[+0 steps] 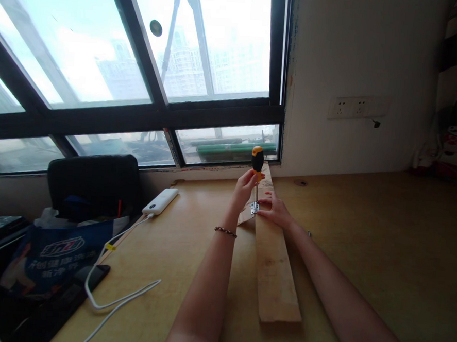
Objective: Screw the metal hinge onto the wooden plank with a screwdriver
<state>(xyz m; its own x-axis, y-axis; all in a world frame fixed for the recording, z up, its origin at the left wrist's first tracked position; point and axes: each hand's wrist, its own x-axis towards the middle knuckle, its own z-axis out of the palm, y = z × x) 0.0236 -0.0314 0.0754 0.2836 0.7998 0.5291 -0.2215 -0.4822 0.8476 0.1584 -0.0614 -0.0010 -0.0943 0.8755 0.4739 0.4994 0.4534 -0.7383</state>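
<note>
My left hand (245, 186) is closed around the lower part of a screwdriver (257, 161) with a yellow and black handle. The screwdriver stands nearly upright, its shaft reaching down to a small silver hinge (254, 208). That hinge lies at the edge of a long wooden board (275, 266), beside another piece of wood on its left. My right hand (275, 210) rests on the board, with thumb and fingers pressed at the hinge's right side. Whether a screw sits under the screwdriver's tip is too small to tell.
On the table (340, 240) at left lies a white power bank (160, 202) with a white cable (122, 301). A black chair (94, 183) and a blue bag (58, 258) stand beyond the left edge. A small metal piece (309, 233) lies near my right forearm. The window (220, 46) is behind.
</note>
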